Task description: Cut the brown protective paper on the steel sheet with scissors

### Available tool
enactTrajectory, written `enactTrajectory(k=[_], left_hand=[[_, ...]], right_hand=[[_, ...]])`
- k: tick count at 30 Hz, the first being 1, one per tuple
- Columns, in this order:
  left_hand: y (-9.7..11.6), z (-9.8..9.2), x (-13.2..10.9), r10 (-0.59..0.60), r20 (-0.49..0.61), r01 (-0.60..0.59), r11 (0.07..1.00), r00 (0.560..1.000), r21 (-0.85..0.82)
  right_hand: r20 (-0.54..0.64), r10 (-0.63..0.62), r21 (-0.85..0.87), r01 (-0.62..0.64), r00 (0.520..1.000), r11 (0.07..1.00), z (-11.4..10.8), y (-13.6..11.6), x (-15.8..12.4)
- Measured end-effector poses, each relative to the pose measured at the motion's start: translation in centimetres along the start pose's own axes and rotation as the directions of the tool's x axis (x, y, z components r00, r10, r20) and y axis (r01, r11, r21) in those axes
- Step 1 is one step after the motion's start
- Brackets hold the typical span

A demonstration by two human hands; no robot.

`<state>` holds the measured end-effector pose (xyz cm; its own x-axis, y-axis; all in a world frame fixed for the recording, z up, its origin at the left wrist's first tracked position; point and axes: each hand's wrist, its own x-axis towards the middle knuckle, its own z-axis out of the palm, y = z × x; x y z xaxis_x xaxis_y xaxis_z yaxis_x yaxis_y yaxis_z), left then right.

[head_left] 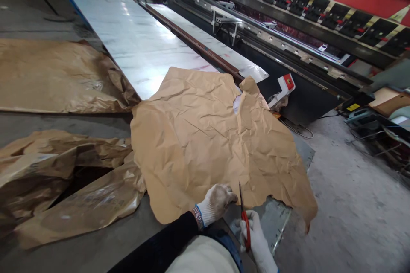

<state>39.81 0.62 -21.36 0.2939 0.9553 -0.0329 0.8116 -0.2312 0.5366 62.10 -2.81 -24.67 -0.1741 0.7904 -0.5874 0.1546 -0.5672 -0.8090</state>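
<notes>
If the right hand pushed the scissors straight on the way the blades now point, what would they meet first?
The right hand holds red-handled scissors with the tip pointing up and away, right at the near edge of the brown paper, beside the left hand. The paper would probably come first; depth is hard to judge.

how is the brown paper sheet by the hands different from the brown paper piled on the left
The crumpled brown paper sheet by the hands lies spread out fairly flat over the shiny metal plates; the heaped brown paper wrapping on the left sits folded and bunched on the floor. The spread sheet looks matte, while the heap has glossy patches. Both are creased brown packing paper.
</notes>
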Motion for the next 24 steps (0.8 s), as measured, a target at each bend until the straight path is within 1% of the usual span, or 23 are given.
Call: enactTrajectory(k=[2,3,6,8,10,15,17,19,24], left_hand=[[0.4,-0.4,0.0,-0.001,0.0,0.001,1.0,1.0,-0.024],[0.6,-0.7,0.0,0.0,0.003,0.0,0.999,1.0,-0.033],[1.4,-1.6,0.1,-0.008,0.02,0.009,0.999,1.0,-0.038],[1.9,-2.2,0.0,-0.031,0.027,0.032,0.999,0.999,-0.042],[2.1,-2.5,-0.1,-0.046,0.017,0.047,0.997,0.999,-0.058],[2.1,-2.8,-0.4,-0.048,0.004,0.048,0.997,0.999,-0.059],[2.2,-2.9,-0.4,-0.049,0.009,0.05,0.998,0.999,-0.048],[2.4,-3.2,-0.5,-0.044,0.015,0.044,0.998,0.999,-0.038],[2.8,-3.8,-0.6,-0.027,0.01,0.028,0.999,1.0,-0.037]], right_hand=[[0.02,0.034,0.016,-0.034,0.999,0.999,0.1,-0.7,0.1],[0.02,0.061,0.052,-0.062,0.998,0.997,0.3,-1.4,0.1],[0.019,0.153,0.217,-0.153,0.988,0.964,1.1,-4.0,0.0],[0.009,0.179,0.293,-0.174,0.984,0.94,1.5,-5.3,-0.1],[0.005,0.189,0.315,-0.181,0.982,0.932,1.9,-6.0,-0.3],[-0.019,0.207,0.36,-0.187,0.978,0.914,2.6,-6.2,-0.2],[-0.055,0.203,0.364,-0.169,0.978,0.916,2.8,-6.4,-0.1],[-0.082,0.186,0.326,-0.15,0.979,0.933,2.9,-6.6,0.0],[-0.082,0.159,0.199,-0.14,0.984,0.97,3.0,-6.8,-0.4]])
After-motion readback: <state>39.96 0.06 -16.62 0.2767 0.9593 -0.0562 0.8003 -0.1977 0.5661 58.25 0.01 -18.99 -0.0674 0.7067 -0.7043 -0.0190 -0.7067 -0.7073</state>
